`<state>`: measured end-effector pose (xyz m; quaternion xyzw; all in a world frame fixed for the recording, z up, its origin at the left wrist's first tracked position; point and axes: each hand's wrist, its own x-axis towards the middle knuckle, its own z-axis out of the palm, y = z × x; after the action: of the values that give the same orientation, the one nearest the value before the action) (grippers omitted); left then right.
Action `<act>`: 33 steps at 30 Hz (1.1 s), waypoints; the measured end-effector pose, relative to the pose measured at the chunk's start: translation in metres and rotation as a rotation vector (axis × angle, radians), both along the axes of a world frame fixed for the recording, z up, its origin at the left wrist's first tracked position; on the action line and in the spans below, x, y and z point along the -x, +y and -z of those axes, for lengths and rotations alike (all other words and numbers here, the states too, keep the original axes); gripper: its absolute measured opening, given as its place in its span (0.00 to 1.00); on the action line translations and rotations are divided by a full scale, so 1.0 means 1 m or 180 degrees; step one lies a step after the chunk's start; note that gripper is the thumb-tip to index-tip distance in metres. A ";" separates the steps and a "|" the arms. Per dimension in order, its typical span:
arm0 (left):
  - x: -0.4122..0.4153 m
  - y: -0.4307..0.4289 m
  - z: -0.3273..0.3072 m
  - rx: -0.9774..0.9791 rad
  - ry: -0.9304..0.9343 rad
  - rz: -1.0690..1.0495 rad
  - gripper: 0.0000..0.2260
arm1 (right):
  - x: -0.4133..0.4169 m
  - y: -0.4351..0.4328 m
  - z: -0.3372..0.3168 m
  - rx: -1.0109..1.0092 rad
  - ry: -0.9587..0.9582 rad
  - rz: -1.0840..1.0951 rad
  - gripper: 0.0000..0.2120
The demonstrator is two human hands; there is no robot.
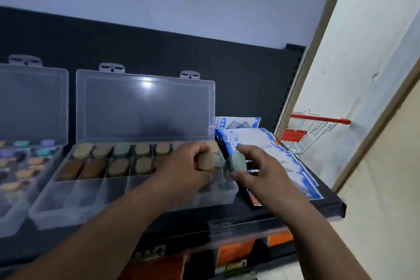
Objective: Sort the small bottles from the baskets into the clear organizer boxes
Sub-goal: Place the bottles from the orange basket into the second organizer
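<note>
A clear organizer box (pixel 68 200) lies on a black shelf with its lid up, its two back rows filled with tan and brown bottles (pixel 118 167). My left hand (pixel 188 166) is over the box's right end, shut on a beige bottle (pixel 205 162). Just to the right, my right hand (pixel 254 166) pinches a pale green bottle (pixel 235 165) between thumb and fingers above the box's right edge. A second clear organizer box (pixel 13 211) at the far left holds teal, purple and orange bottles. No basket is in view.
Blue and white printed packets (pixel 279 161) lie on the shelf right of the box. A small wire shopping trolley (pixel 311 134) with a red handle stands beyond the shelf's right end. The black shelf edge (pixel 329 207) ends at a cream wall. Orange items sit on the shelf below.
</note>
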<state>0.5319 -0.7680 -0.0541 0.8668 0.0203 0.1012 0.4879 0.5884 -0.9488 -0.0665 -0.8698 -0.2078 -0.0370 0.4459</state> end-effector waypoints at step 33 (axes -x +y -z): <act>0.019 -0.023 0.006 -0.1787 0.0271 -0.0855 0.28 | -0.015 0.004 0.000 0.1205 -0.0531 -0.0877 0.26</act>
<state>0.5133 -0.7905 -0.0600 0.9606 0.1263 0.1299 0.2105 0.6030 -0.9447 -0.0662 -0.8952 -0.3639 -0.0079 0.2572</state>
